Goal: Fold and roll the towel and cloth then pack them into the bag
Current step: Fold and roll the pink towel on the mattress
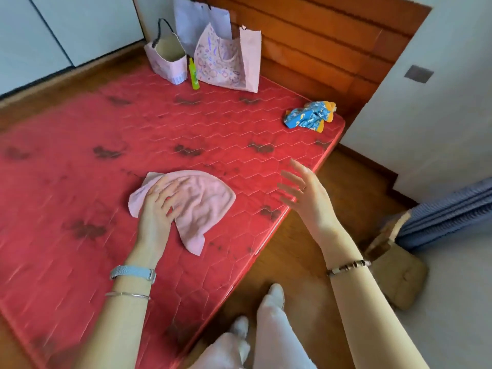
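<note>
A pink towel (pixel 202 201) lies rumpled on the red mattress (pixel 80 161), near its right edge. My left hand (pixel 159 209) rests flat on the towel's left part, fingers spread, pressing it down. My right hand (pixel 306 195) hovers open above the mattress edge, to the right of the towel, holding nothing. A blue and orange patterned cloth (pixel 308 117) lies crumpled at the far right corner of the mattress. Several bags stand at the far end: a small pink bag with a black handle (pixel 167 59) and a larger pink patterned bag (pixel 226 62).
A green bottle (pixel 193 74) stands between the two bags. A white paper bag (pixel 197 20) leans behind them against the wooden headboard (pixel 332 35). To the right, a folded blue blanket (pixel 447 217) and a tan cushion (pixel 396 272) lie on the floor. My legs (pixel 266 336) stand by the mattress edge.
</note>
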The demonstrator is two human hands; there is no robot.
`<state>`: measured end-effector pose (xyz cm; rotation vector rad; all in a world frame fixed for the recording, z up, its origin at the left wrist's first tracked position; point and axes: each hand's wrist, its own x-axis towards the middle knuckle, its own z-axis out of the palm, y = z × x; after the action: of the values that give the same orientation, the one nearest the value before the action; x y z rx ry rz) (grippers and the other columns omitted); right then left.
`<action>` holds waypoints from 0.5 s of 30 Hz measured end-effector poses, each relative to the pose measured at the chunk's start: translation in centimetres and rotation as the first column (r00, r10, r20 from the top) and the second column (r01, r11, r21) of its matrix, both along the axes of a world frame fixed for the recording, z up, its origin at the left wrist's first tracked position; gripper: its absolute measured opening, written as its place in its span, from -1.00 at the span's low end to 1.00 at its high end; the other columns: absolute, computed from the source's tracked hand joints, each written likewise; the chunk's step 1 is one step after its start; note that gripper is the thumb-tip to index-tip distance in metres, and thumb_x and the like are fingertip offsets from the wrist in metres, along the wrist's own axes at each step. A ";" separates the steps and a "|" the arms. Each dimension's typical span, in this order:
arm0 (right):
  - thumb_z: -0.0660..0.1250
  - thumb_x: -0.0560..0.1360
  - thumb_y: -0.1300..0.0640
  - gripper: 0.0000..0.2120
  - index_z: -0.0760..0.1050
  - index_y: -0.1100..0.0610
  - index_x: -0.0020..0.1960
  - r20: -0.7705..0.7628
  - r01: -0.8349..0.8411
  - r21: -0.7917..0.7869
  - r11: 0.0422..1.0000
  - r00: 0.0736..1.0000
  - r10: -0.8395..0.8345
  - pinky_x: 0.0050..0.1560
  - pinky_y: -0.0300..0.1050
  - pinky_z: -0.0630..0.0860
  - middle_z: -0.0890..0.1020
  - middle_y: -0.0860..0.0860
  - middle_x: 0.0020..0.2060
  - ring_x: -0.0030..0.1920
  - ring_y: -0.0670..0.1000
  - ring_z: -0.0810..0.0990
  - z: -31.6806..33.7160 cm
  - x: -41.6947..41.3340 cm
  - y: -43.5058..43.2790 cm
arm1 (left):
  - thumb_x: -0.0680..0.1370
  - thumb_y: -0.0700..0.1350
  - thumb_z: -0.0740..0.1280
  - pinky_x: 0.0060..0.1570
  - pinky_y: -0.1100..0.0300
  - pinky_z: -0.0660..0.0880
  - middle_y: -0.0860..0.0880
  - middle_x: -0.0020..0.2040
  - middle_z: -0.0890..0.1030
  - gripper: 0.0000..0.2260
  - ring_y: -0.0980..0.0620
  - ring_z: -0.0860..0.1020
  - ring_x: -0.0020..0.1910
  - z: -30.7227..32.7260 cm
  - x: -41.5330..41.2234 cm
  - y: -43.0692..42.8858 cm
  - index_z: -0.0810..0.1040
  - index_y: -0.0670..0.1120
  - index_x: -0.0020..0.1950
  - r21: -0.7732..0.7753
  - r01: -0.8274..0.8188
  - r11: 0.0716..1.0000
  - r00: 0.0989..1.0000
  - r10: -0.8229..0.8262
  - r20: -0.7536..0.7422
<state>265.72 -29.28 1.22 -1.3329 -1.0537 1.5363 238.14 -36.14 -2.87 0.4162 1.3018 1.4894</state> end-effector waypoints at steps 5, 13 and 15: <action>0.09 0.63 -0.17 -0.67 0.48 -0.20 0.31 0.010 -0.188 -0.015 0.982 0.982 0.188 0.33 0.17 0.43 0.61 -0.07 0.25 0.20 0.00 0.62 -1.7 -4.1 4.7 | 0.70 -0.02 0.05 0.35 0.02 0.41 -0.06 0.35 0.56 -0.70 0.04 0.53 0.32 -3.2 -3.3 0.3 0.47 0.07 0.35 0.004 -0.087 0.996 0.991 0.087 -0.101; 0.06 0.64 -0.16 -0.65 0.47 -0.15 0.33 0.025 -0.427 -0.054 0.902 0.903 0.429 0.23 0.07 0.50 0.59 -0.05 0.26 0.20 -0.02 0.62 -6.0 -8.0 13.0 | 0.70 -0.03 0.06 0.34 0.00 0.42 0.00 0.33 0.57 -0.66 0.07 0.55 0.31 -8.0 -3.8 2.2 0.45 0.04 0.43 -0.147 -0.276 0.950 0.956 0.255 -0.142; 0.07 0.64 -0.15 -0.66 0.48 -0.15 0.31 0.022 -0.472 -0.077 0.878 0.880 0.475 0.21 0.05 0.51 0.60 -0.04 0.26 0.19 -0.03 0.63 -7.0 -8.3 15.5 | 0.70 -0.02 0.06 0.37 -0.02 0.41 0.01 0.32 0.58 -0.66 0.07 0.55 0.30 -9.7 -3.5 3.2 0.43 0.02 0.45 -0.195 -0.325 0.926 0.944 0.305 -0.126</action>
<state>257.44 -13.81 -5.74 -1.2079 -1.4425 1.9228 234.63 -32.96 -12.60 0.1402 1.6448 1.5853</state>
